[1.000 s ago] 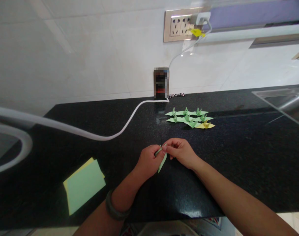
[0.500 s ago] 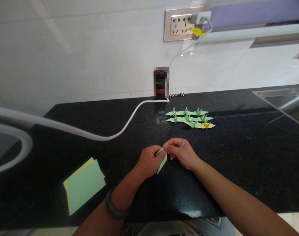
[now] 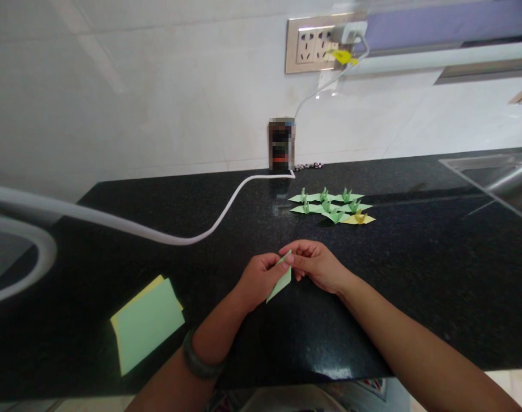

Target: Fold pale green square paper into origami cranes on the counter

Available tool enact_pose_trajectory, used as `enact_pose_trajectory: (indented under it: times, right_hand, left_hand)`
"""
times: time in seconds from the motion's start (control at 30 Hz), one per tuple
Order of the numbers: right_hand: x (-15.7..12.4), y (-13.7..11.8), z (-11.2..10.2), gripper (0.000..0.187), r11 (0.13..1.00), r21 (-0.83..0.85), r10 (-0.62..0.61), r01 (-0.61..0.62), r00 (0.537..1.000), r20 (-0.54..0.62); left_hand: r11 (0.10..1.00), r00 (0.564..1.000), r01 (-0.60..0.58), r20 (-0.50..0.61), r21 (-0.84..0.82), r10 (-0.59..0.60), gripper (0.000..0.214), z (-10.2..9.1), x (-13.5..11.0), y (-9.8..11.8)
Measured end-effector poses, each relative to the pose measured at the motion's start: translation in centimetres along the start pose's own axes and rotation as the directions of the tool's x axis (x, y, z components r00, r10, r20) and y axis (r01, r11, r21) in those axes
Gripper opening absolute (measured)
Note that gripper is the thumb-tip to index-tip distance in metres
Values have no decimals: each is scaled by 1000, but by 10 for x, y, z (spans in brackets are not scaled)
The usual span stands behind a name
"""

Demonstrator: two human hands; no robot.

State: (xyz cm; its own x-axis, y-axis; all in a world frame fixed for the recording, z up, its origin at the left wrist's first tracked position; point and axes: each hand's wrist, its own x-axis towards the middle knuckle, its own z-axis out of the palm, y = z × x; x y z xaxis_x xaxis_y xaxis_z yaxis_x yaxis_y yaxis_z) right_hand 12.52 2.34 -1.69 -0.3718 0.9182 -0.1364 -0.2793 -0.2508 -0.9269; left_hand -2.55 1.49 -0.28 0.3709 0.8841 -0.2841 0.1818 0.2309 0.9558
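A small folded green paper (image 3: 281, 281) is pinched between both of my hands just above the black counter (image 3: 415, 269). My left hand (image 3: 258, 278) grips its lower left side, and my right hand (image 3: 316, 264) holds its top point with thumb and fingers. Beyond my hands, a cluster of several finished green paper cranes (image 3: 327, 205) lies on the counter, with one yellow paper crane (image 3: 360, 218) at its right end.
A stack of green and yellow paper squares (image 3: 145, 323) lies at the front left. A white cable (image 3: 175, 237) runs across the counter to a small dark device (image 3: 281, 146) against the wall. A wall socket (image 3: 315, 46) is above; a metal sink (image 3: 497, 174) is at the right.
The folded paper has spread wider and tilted flatter between my fingers. Both hands stay in almost the same place.
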Motion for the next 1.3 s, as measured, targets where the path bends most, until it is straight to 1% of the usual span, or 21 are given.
enact_pose_trajectory:
  times: [0.07, 0.17, 0.43, 0.53, 0.63, 0.73, 0.8, 0.87, 0.93, 1.03, 1.13, 1.23, 1.3]
  right_hand:
    - [0, 0, 0, 21, 1000, 17, 0, 0, 1000, 23]
    - [0, -1, 0, 20, 999, 44, -3, 2, 999, 32]
    - [-1, -1, -1, 14, 997, 71, -26, 25, 1000, 16]
    - [-1, -2, -1, 15, 994, 100, -33, 35, 999, -17]
    - [0, -3, 0, 17, 992, 111, -48, 55, 997, -68]
    - [1, -4, 1, 21, 997, 48, -57, 62, 994, -96]
    - [2, -4, 1, 23, 997, -28, -75, 72, 987, -144]
    - [2, -4, 1, 24, 992, -106, -90, 71, 979, -182]
    - [1, -3, 0, 26, 983, -178, -71, 42, 984, -161]
    - [0, -1, 1, 25, 956, -293, -1, -15, 999, -55]
    - [-1, 1, 2, 21, 930, -368, 16, -16, 1000, -2]
    - [0, 0, 2, 17, 923, -385, -9, 0, 1000, -21]
    - [0, 0, 0, 16, 914, -405, -19, 1, 999, -41]
  left_hand:
    - [996, 999, 36, 24, -80, -34, 33, 0, -1, 0]
    - [985, 997, 71, 44, -158, -65, 32, -1, -1, 0]
    - [949, 985, 134, 148, -285, -94, 22, -3, 1, -2]
    - [940, 980, 145, 176, -310, -93, 23, -4, 1, -3]
    - [943, 989, 105, 134, -317, -65, 24, -4, 1, -5]
    - [938, 998, 43, 66, -344, -21, 23, -3, 3, -6]
    - [926, 1000, 0, -6, -377, -2, 23, -3, 5, -7]
    - [913, 993, -66, -114, -403, 21, 25, -3, 7, -8]
    - [901, 975, -136, -218, -412, 48, 29, -3, 8, -9]
    - [887, 950, -195, -306, -419, 65, 46, -3, 8, -7]
    - [877, 951, -184, -306, -444, 45, 62, -2, 7, -5]
    - [878, 968, -140, -249, -458, 24, 61, -1, 6, -3]
    - [885, 972, -121, -235, -450, 13, 62, -1, 6, -2]
